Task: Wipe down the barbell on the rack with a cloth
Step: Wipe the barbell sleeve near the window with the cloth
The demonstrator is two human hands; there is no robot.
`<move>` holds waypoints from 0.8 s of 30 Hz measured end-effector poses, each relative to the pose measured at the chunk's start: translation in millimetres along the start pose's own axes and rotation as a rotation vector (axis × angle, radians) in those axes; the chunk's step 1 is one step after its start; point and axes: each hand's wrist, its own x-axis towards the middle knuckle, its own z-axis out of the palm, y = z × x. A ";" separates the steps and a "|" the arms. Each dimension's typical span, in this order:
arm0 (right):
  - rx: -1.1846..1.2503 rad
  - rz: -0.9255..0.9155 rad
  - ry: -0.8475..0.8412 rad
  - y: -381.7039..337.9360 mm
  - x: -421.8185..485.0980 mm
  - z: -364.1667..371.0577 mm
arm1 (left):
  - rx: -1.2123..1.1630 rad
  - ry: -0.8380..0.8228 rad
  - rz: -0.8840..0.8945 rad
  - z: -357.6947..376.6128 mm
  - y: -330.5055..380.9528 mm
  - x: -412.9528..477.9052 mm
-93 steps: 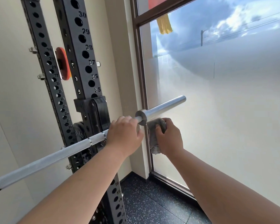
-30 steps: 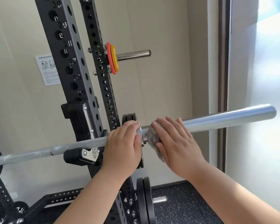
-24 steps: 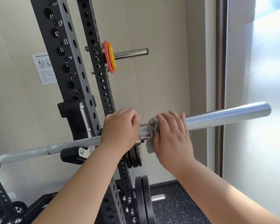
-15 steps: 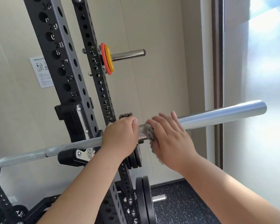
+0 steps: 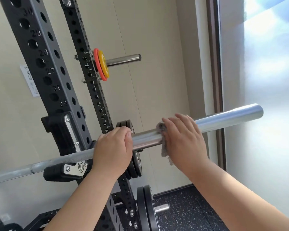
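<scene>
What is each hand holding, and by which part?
Left hand grips the barbell at the inner end of its sleeve. Right hand presses the grey cloth onto the sleeve with straight fingers; its tail hangs free.

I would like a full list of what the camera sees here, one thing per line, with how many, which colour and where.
rack: 1, black, numbered holes, left
J-hook: 1, black with a steel plate, under the bar
barbell: 1, silver, lying on the J-hook, sleeve pointing right
cloth: 1, grey, on the sleeve
storage pegs: 2, silver, one high, one low
small plates: 2, red and yellow, on the high peg
thin black plates: about 3, at bar height
large black plates: 2, on the low peg
notice: 1, white, on the wall, left
window: 1, frosted, right
floor: black, speckled, bottom
left hand: grips the barbell where shaft meets sleeve
right hand: flat fingers press the cloth on the sleeve
</scene>
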 end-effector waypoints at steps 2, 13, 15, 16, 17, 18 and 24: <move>-0.037 0.206 0.023 26.1 1.3 -11.8 | 0.009 0.010 -0.001 -0.3 2.1 1.0; 0.023 -0.201 -0.130 -16.4 -1.9 -7.9 | 0.007 -0.156 -0.085 -10.3 3.8 18.8; -0.003 -0.247 -0.153 4.6 3.3 -14.3 | -0.021 -0.182 -0.108 -10.8 1.6 20.5; -0.012 -0.225 -0.158 18.9 5.0 -18.4 | -0.028 -0.187 -0.112 -10.7 0.9 20.8; -0.017 -0.174 -0.146 35.6 5.4 -22.6 | -0.026 -0.185 -0.109 -10.1 0.6 20.5; -0.020 -0.108 -0.108 53.2 4.5 -27.5 | -0.017 -0.177 -0.102 -9.5 0.8 19.8; -0.055 0.401 0.158 127.5 9.3 -45.4 | 0.082 -0.140 -0.098 -2.8 2.1 14.0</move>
